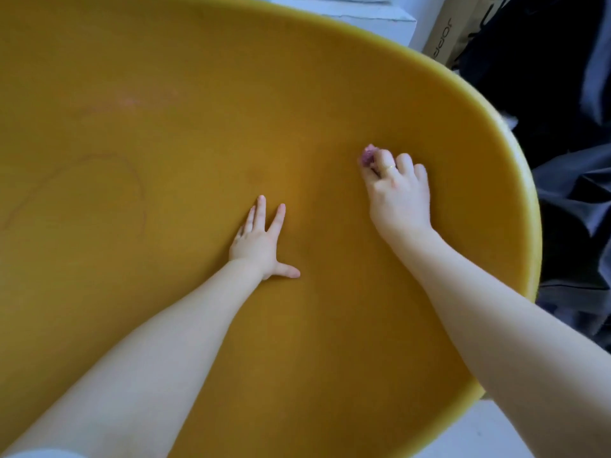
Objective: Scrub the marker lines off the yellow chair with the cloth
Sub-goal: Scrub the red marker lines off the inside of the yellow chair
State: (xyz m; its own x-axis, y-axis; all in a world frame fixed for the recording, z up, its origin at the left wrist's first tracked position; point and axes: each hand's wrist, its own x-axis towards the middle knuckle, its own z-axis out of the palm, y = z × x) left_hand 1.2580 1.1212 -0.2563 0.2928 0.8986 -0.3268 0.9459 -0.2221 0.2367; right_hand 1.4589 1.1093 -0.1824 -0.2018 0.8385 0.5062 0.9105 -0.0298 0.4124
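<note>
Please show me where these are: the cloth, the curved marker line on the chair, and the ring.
cloth [368, 156], head view, on the purple wad showing past the right hand's fingers.
marker line [140, 190], head view, on the right side of the faint curve.
ring [390, 167], head view, on the gold band.

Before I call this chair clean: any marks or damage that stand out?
Yes: a thin curved marker line loops across the left of the yellow chair, far from the cloth the right hand holds. A faint pinkish smear sits above it.
</note>
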